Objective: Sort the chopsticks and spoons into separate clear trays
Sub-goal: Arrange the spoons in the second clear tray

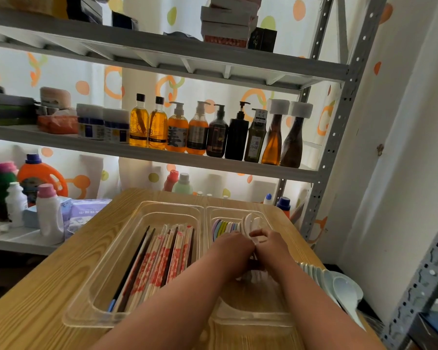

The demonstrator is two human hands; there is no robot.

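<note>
Both hands work inside the right tray (238, 209), at 1 o'clock on the table (48, 286). The right hand (269, 247) has its fingers curled, and they seem to pinch a white spoon (258, 239). The left hand (234, 245) touches it, knuckles up and fingers tucked under. I cannot tell what they hold, if anything.

The chopsticks (159, 258) lie lengthwise in the left tray (172, 205), at 10 o'clock from the hands. The pastel spoons (224, 228) stand stacked on edge at 11 o'clock, just beyond the left knuckles.

**Risks**
- The stack looks easy to topple, and a nudge from the left knuckles could fan it over.
- The two trays touch along their long rims, so a spoon dropped near that wall could slide in among the chopsticks.
- The unsorted spoons (339, 284) sit at 4 o'clock on the table's right edge, and some bowls seem to overhang it. A right forearm swinging outward could sweep them off.

**Room**
- At 3 o'clock the table ends close by, with a shelf post (321, 198) beyond it.
- The most open room is at 6 o'clock, toward the person.
- The bare table at 8 o'clock is also open.
</note>
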